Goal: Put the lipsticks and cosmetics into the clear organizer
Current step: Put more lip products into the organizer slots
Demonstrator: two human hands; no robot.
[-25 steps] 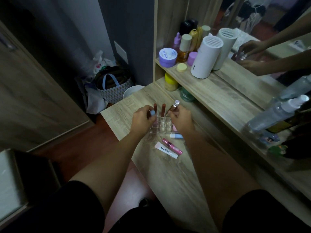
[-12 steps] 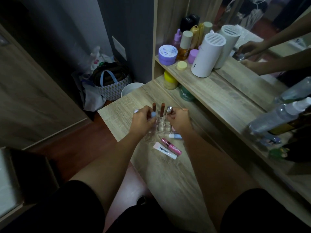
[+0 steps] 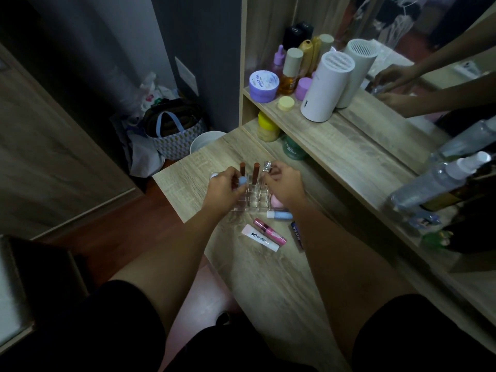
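The clear organizer [image 3: 255, 201] stands on the wooden vanity top, with two brown lipsticks [image 3: 255, 173] upright in its back row. My left hand [image 3: 224, 190] is closed on a light-blue-capped tube [image 3: 54, 181] at the organizer's left side. My right hand [image 3: 284, 183] grips a silver-capped lipstick [image 3: 267, 166], upright over the back right slot. Loose on the table lie a white-and-blue tube [image 3: 279, 215], a pink gloss [image 3: 269, 231], a white tube [image 3: 259, 238], a dark stick [image 3: 297, 235] and a pink round item [image 3: 275, 202].
A raised shelf [image 3: 335, 146] on the right holds jars, bottles and a white cylinder [image 3: 326, 85]; a mirror stands behind it. Spray bottles [image 3: 440, 178] sit at the right. Below the table's left edge are a white bin [image 3: 205, 142] and a patterned bag [image 3: 174, 135].
My right hand has brought the silver-capped lipstick from a tilt to upright, lower over the organizer's back right. My left hand stays at the organizer with the blue-capped tube.
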